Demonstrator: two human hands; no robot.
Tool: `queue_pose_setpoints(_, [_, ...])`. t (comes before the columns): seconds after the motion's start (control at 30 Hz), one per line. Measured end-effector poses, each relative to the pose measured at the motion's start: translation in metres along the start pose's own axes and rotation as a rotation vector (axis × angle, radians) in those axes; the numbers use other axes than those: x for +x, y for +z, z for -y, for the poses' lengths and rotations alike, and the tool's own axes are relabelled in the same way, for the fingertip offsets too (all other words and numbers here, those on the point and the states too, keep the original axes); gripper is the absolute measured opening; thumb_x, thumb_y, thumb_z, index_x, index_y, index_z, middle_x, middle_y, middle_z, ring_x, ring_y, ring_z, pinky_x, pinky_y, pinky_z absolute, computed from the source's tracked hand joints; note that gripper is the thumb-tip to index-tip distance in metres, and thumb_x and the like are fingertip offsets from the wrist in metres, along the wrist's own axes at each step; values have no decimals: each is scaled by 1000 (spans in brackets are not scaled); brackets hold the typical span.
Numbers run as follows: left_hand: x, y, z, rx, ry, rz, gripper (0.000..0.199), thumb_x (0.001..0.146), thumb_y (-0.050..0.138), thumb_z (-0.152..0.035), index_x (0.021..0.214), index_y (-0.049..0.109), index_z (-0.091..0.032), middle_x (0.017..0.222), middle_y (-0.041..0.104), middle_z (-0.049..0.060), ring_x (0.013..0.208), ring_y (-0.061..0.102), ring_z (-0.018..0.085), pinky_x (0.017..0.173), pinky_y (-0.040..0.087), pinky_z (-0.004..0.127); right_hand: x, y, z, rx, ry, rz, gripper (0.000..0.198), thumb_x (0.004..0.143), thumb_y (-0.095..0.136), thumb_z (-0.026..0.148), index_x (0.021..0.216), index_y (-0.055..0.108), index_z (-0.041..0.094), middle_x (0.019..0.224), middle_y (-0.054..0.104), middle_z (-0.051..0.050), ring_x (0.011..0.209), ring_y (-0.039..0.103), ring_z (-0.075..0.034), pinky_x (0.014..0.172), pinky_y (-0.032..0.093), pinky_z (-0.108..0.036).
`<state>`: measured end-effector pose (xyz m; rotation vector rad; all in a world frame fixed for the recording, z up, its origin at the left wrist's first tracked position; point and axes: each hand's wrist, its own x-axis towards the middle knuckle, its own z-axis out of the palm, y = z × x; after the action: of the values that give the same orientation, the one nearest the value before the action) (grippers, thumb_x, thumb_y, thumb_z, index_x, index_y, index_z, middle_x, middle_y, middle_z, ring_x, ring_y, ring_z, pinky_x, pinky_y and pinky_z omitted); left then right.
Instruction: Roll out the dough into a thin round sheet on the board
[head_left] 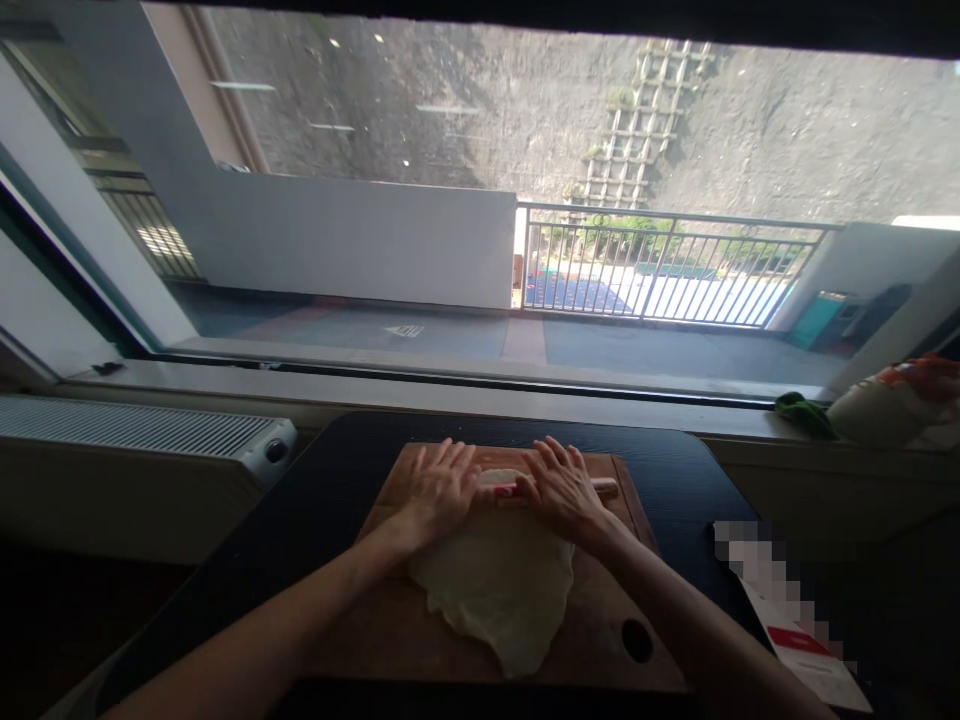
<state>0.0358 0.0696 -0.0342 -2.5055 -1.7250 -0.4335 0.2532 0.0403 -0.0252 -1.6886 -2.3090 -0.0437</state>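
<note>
1. The dark table (300,500) spreads beneath both hands and reaches well out to either side of them.
2. The wooden board (405,640) lies under the hands, which work near its far edge; its round hole (637,640) sits nearer the body than the right hand, so keeping the dough off it would avoid a snag.
3. The dough sheet (502,575) lies mostly on the near side of the hands, ragged and tapering toward the body; turning it between passes should help even out that narrow end.
4. The left hand (442,490) is palm down on the pin, fingers outstretched, not clenched. The right hand (562,490) rests likewise; matched pressure from both would keep the thickness even.
5. The rolling pin (508,491) runs crosswise beneath both palms, one end jutting past the right hand; easing off near the dough's far edge would keep that rim from thinning.
</note>
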Motion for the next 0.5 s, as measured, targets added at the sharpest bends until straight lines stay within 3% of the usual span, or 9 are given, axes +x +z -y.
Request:
queue_pose_setpoints(0.1, [-10, 1, -2, 3, 47, -59, 48, 91, 28, -41, 131, 47, -22, 137, 47, 6, 132, 32, 26, 109, 18, 49, -8, -2, 0, 13, -84, 34, 52, 92, 22, 55, 131, 42, 25, 139, 38, -7, 133, 18, -26, 106, 12, -47])
queue_pose_setpoints(0.23, [31, 5, 2, -2, -150, 9, 48, 91, 26, -42, 129, 48, -22, 136, 48, 6, 130, 33, 27, 107, 21, 52, 34, -3, -3, 13, 63, 131, 47, 94, 22, 51, 123, 49, 26, 131, 45, -9, 128, 28, -27, 101, 21, -51])
queue_pose_setpoints(0.33, [49, 3, 3, -6, -240, 54, 48, 92, 24, -41, 130, 48, -23, 136, 48, 6, 132, 31, 28, 106, 21, 55, 54, -1, 1, 4, 145, 123, 44, 95, 23, 44, 126, 47, 25, 134, 43, -10, 128, 30, -26, 100, 24, -49])
queue_pose_setpoints(0.4, [36, 1, 2, -3, -176, 39, 48, 92, 24, -41, 130, 47, -22, 136, 48, 6, 133, 29, 27, 107, 18, 54, 43, 2, 7, -4, 99, 84, 45, 95, 22, 44, 129, 44, 24, 139, 38, -9, 131, 24, -25, 103, 20, -47])
queue_pose_setpoints(0.5, [-2, -2, -1, -9, 46, -9, 51, 91, 27, -45, 134, 42, -22, 139, 45, 6, 134, 26, 27, 110, 11, 52, 10, 6, 15, 5, -35, 39, 49, 94, 21, 49, 131, 41, 25, 142, 36, -7, 134, 17, -24, 106, 13, -45])
